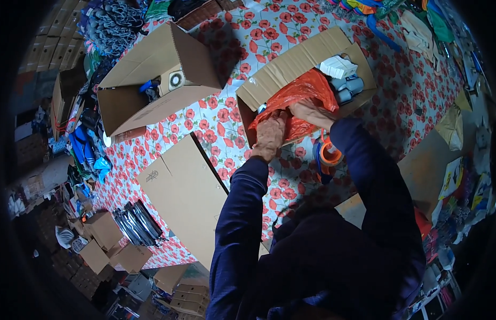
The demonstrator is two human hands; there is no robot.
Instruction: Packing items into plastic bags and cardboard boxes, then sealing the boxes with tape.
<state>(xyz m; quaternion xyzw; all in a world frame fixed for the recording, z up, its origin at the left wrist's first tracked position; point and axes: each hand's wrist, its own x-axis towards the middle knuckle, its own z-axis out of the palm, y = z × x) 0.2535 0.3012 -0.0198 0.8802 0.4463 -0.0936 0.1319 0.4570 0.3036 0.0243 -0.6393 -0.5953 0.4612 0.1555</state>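
Observation:
An opened cardboard box (282, 74) stands on the table in front of me. Inside it lies a crumpled red plastic bag (306, 90). My left hand (271, 134) is at the box's near left side, its fingers bent and closed on the bag. Beside it, my right hand (315, 114) reaches down into the bag from the right; its fingertips are hidden by the plastic. Grey cylindrical items (350, 88) and a stack of white pieces (338, 68) fill the box's right end.
A second open carton (197, 66) to the left holds a small box with a round label (175, 80). Flat cardboard (181, 186) lies nearer me. An orange tape roll (331, 153) sits below my right wrist. Black packets (138, 224) lie on the flowered tablecloth (264, 32).

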